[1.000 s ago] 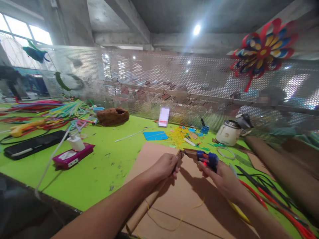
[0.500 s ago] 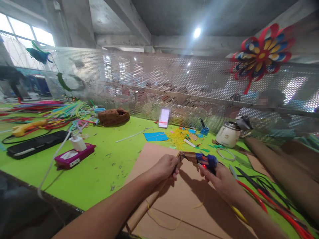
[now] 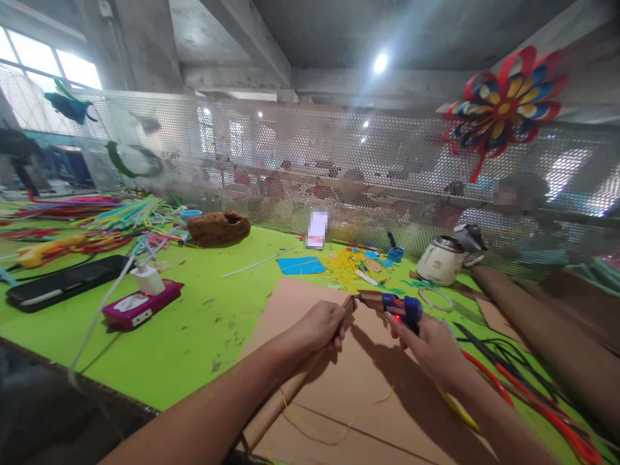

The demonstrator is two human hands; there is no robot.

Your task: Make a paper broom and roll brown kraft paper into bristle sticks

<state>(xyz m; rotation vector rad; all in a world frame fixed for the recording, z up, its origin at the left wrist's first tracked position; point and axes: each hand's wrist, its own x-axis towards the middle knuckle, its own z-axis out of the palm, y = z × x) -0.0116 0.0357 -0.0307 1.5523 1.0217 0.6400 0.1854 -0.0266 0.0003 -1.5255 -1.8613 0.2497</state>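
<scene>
My right hand [image 3: 436, 339] is wrapped round a blue hot glue gun [image 3: 407, 310] with a small red light lit. Its nozzle points left, close to the end of a rolled or folded brown paper edge [image 3: 271, 420]. My left hand [image 3: 322, 323] is closed on the far end of that edge, fingers pinched just left of the nozzle. Whether the nozzle touches the paper, I cannot tell. Below both hands lies a large brown paper sheet [image 3: 285, 300], with thin yellow strands [image 3: 320, 440] on it.
Scissors [image 3: 479, 345] and red-handled tools lie at right, near a white kettle-like pot [image 3: 440, 261]. Yellow shreds [image 3: 346, 266] and a blue sheet [image 3: 300, 265] are beyond the paper. At left are a purple power strip [image 3: 143, 307], a black case [image 3: 68, 281] and a brown pouch [image 3: 217, 229].
The glue gun's nozzle has shifted slightly right relative to my left fingers. Both hands keep their grip. The whole view has moved a little.
</scene>
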